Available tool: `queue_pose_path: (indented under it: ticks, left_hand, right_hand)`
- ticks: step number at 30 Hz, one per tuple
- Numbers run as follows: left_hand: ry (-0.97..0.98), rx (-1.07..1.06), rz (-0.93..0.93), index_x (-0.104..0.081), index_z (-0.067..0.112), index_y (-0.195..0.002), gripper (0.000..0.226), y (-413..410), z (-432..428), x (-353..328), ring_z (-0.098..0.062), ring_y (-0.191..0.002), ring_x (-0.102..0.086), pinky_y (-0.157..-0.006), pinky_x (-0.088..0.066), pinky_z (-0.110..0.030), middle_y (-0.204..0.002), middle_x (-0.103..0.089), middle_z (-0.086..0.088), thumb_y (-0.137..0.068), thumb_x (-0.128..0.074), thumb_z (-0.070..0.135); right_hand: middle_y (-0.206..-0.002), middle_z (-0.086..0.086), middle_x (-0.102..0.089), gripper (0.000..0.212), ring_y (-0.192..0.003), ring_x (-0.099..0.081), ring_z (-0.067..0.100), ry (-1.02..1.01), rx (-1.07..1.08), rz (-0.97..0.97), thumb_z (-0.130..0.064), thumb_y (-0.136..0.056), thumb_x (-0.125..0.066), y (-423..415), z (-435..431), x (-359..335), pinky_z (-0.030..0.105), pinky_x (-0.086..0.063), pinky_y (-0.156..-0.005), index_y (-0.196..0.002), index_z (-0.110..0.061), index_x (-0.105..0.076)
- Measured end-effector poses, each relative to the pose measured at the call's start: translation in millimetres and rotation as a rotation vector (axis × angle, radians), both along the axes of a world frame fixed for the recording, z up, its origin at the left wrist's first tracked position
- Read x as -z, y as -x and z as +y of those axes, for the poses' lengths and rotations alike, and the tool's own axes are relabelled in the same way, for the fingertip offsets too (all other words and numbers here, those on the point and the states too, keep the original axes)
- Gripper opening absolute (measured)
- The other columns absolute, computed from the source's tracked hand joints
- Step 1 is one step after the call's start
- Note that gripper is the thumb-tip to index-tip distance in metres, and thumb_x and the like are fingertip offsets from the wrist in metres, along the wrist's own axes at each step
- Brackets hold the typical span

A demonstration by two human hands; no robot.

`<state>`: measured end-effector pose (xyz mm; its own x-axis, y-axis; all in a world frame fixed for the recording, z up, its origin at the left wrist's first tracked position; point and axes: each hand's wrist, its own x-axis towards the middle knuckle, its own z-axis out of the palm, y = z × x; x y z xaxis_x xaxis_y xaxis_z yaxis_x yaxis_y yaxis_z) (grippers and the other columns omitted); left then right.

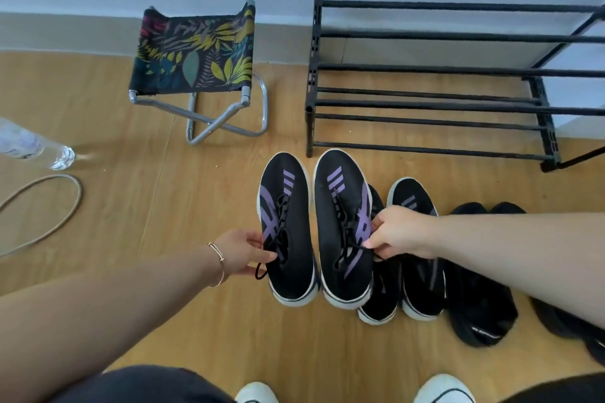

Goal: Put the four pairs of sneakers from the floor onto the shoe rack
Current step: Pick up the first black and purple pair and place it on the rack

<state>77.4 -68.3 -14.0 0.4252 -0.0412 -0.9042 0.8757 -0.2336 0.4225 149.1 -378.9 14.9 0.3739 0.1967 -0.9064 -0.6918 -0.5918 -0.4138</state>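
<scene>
I hold a pair of black sneakers with purple stripes and white soles, toes pointing away. My left hand (244, 253) grips the left sneaker (288, 232) at its opening. My right hand (401, 232) grips the right sneaker (343, 226) by its inner edge near the laces. Both look lifted above the wooden floor. A second black and purple pair (415, 278) stands on the floor to the right, partly hidden by the held shoe. All-black sneakers (478, 304) lie further right under my right arm. The black shoe rack (425, 105) stands bare against the wall ahead.
A folding stool (196, 56) with leaf-print fabric stands left of the rack. A clear plastic bottle (32, 145) lies at the far left, with a tan loop of cord (65, 206) beside it. My white shoe toes (257, 393) show at the bottom.
</scene>
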Motion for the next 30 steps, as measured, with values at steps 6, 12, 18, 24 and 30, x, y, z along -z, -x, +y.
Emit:
queue_pose_path:
  ticks: [6,12,18,24,30]
  left_hand:
    - [-0.037,0.078,-0.041,-0.070,0.004,-0.108,0.026,-30.0,-51.6,-17.5,-0.027,-0.096,-0.074,-0.073,-0.064,-0.034,-0.106,-0.076,-0.015,-0.083,-0.076,-0.001]
    - [-0.072,0.031,-0.137,-0.074,0.007,-0.106,0.019,-69.9,-98.1,-17.0,-0.022,-0.089,-0.073,-0.074,-0.063,-0.032,-0.105,-0.077,-0.013,-0.087,-0.073,0.004]
    - [-0.178,-0.036,-0.220,-0.075,0.006,-0.103,0.013,-119.7,-136.7,-8.7,-0.016,-0.070,-0.063,-0.056,-0.059,-0.019,-0.089,-0.070,-0.008,-0.092,-0.068,0.006]
    - [-0.195,-0.079,-0.228,-0.076,0.011,-0.109,0.018,-143.1,-154.1,14.1,-0.014,-0.078,-0.068,-0.069,-0.057,-0.025,-0.098,-0.074,-0.006,-0.093,-0.066,0.010]
    - [-0.062,-0.227,-0.183,-0.058,0.014,-0.138,0.048,-116.3,-151.5,33.9,-0.021,-0.106,-0.067,-0.092,-0.057,-0.038,-0.121,-0.067,-0.006,-0.092,-0.066,0.002]
  right_hand:
    - [-0.109,0.029,-0.074,0.015,-0.099,-0.075,0.037,-0.069,0.183,0.002,0.009,-0.089,-0.064,8.1,-57.6,-1.4,0.043,-0.063,-0.086,-0.102,0.009,-0.071]
    - [-0.100,0.021,-0.076,0.015,-0.085,-0.070,0.023,-0.025,0.279,-0.212,-0.005,-0.090,-0.066,-14.2,-94.2,-1.2,0.028,-0.062,-0.071,-0.101,-0.005,-0.076]
    - [-0.106,0.000,-0.072,0.018,-0.096,-0.065,0.014,-0.035,0.410,-0.315,-0.012,-0.095,-0.066,-42.4,-101.5,13.4,0.026,-0.054,-0.077,-0.112,-0.011,-0.073]
    - [-0.117,0.006,-0.073,0.021,-0.101,-0.067,0.018,-0.067,0.484,-0.312,-0.015,-0.099,-0.062,-49.9,-114.6,31.7,0.030,-0.055,-0.082,-0.118,-0.012,-0.071]
    - [-0.122,0.002,-0.072,0.072,-0.110,-0.070,0.023,-0.207,0.373,-0.181,-0.032,-0.093,-0.070,-26.8,-131.3,48.6,0.040,-0.055,-0.097,-0.152,-0.048,-0.032]
